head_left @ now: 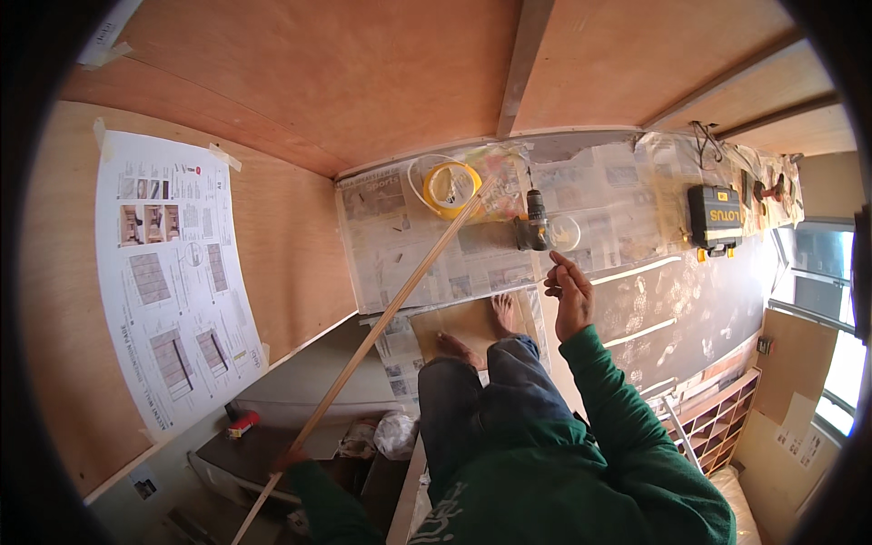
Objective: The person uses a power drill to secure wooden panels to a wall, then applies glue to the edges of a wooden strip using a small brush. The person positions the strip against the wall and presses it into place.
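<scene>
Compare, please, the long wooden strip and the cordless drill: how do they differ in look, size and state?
The wooden strip is pale, thin and long; the cordless drill is mostly dark and much shorter. The left hand grips the strip's lower visible part, while no hand holds the drill, which rests on the newspaper covering. In this view, both overlap that covering.

Daylight pours through windows (842, 377) at the right of a room lined with reddish wood panels (318, 82). A printed sheet (177, 282) is taped to the plywood wall (300, 236) at left; newspaper (381, 227) covers a surface along the panels' foot. A wooden rack (722, 420) stands at lower right, a dark table (245, 450) at lower left.
</scene>
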Available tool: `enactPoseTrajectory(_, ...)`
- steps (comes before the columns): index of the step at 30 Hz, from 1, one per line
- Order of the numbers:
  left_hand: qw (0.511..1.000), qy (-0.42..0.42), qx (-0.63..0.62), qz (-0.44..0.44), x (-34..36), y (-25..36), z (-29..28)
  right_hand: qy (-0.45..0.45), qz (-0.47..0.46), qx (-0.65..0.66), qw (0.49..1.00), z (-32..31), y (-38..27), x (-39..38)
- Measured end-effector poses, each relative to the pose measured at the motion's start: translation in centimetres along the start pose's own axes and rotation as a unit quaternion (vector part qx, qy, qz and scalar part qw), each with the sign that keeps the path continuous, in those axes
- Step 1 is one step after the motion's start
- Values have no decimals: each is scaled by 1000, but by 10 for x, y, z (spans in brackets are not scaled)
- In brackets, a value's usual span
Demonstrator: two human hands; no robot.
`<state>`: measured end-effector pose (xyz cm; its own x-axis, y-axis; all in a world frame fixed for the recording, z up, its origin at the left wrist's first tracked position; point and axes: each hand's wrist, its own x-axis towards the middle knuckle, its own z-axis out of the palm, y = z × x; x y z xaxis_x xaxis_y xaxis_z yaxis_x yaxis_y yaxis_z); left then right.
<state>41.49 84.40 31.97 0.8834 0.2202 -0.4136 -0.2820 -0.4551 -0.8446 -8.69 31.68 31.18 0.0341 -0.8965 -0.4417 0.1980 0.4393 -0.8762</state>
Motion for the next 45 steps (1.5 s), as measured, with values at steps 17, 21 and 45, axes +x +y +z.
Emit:
enactPoseTrajectory(17, 996, 78, -39, 14, 65, 79, 38, 27, -62, -80, 995, 42, 54, 144)
enactPoseTrajectory(21, 991, 122, -51, 9, 87, 85, 52, 61, -100, -356, 927, 52, 64, 196)
enactPoseTrajectory(45, 970, 237, -62, 6, 123, 96, 67, 32, -278, -467, 839, 77, 99, 247)
